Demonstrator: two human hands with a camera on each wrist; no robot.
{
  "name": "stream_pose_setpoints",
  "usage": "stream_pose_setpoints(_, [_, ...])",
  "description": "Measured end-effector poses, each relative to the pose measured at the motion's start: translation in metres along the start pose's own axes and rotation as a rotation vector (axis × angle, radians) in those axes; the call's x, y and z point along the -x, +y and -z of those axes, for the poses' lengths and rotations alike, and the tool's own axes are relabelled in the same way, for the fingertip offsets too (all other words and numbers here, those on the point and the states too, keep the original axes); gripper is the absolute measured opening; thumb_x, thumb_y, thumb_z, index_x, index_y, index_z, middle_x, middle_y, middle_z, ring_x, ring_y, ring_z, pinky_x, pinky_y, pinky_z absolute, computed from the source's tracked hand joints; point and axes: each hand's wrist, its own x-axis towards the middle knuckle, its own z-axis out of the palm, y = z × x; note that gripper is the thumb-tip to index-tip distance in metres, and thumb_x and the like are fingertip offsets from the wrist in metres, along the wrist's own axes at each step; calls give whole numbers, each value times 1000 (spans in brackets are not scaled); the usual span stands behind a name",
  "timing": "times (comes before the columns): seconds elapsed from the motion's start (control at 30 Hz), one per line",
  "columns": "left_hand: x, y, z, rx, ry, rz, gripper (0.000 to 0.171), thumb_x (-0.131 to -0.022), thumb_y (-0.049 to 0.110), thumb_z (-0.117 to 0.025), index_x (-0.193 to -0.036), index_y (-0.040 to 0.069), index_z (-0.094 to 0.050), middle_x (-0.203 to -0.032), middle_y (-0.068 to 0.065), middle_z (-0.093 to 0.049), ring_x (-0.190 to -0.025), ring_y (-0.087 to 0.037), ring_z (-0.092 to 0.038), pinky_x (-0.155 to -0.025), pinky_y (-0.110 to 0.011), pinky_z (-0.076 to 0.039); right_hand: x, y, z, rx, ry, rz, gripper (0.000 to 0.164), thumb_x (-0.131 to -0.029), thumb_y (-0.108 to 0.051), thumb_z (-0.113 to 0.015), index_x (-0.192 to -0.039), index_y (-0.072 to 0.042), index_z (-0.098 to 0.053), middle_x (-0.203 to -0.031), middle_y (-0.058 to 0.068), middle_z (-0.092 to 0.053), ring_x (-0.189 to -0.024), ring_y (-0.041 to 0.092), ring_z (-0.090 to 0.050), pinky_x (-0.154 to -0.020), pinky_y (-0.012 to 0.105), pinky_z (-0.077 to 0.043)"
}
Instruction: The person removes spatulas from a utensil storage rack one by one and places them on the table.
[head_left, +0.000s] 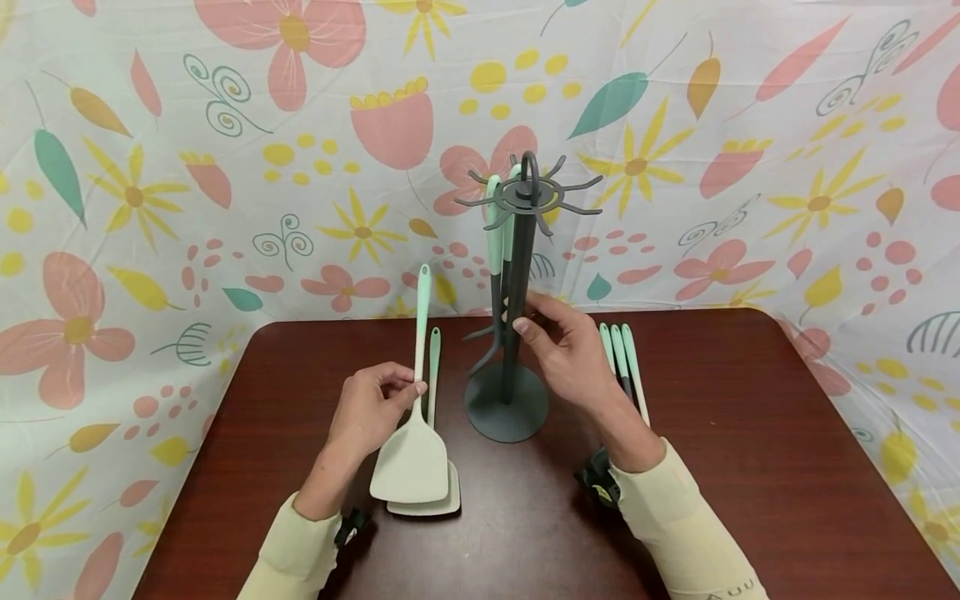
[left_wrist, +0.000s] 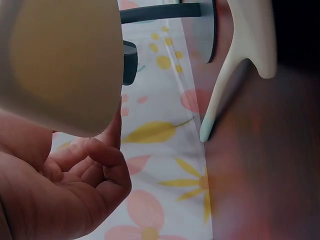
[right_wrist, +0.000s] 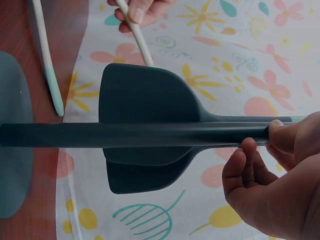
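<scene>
My left hand (head_left: 369, 410) pinches a white spatula (head_left: 411, 467) by its neck, mint-green handle end up, tilted above the table. Partly behind it, a second white spatula (head_left: 432, 392) lies on the table. In the left wrist view the held spatula's pale blade (left_wrist: 60, 60) hides part of my left hand (left_wrist: 80, 185). My right hand (head_left: 566, 350) grips the upright pole of a dark grey utensil stand (head_left: 517, 292). Two dark spatulas (right_wrist: 145, 92) with mint-green handles hang from the stand's hooks, beside the pole in the right wrist view.
Several utensils with mint-green handles (head_left: 619, 346) lie on the table to the stand's right, partly hidden by my right forearm. The stand's round base (head_left: 480, 408) sits on the brown table (head_left: 750, 433). A floral cloth (head_left: 225, 167) hangs behind.
</scene>
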Motion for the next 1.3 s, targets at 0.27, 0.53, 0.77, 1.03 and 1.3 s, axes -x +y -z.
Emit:
stream_pose_setpoints(0.27, [1, -8, 0, -30, -32, 51, 10, -96, 24, -82, -101, 16, -81, -82, 4, -74, -74, -15, -65, -62, -31, -49, 0, 1, -1, -13, -10, -6, 33, -104, -2, -66, -137, -5, -70, -111, 12, -77, -89, 29, -71, -71, 24, -53])
stream_pose_setpoints(0.53, [-1, -13, -2, -29, -64, 65, 13, -96, 21, -82, -105, 12, -80, -87, 1, -75, -79, -14, -68, -67, -32, -54, 1, 1, -1, -32, -6, -1, 33, -105, -1, -65, -137, -5, -70, -111, 15, -77, -82, 27, -67, -67, 24, -49])
stream_pose_setpoints(0.77, [-1, -16, -5, -38, -101, 118, 11, -97, 23, -81, -102, 13, -79, -85, 1, -73, -74, -17, -67, -64, -33, -54, 1, 2, 0, -28, -8, -2, 33, -105, -2, -65, -138, -4, -70, -110, 13, -77, -85, 29, -68, -69, 24, -49])
stream_pose_setpoints(1.03, [-2, -21, -8, -31, -117, 145, 13, -95, 20, -83, -101, 9, -79, -82, -1, -74, -74, -22, -72, -62, -32, -55, 1, 2, -1, -36, -5, 5, 34, -105, -1, -65, -138, -1, -69, -110, 15, -77, -84, 24, -67, -68, 24, -49])
stream_pose_setpoints(1.3, [-3, -27, -11, -52, -156, 166, 13, -95, 19, -82, -100, 8, -79, -77, 1, -74, -68, -15, -71, -62, -32, -54, 0, 2, -1, -32, -6, 10, 33, -105, -1, -65, -138, -1, -69, -110, 15, -77, -86, 33, -68, -69, 24, -50])
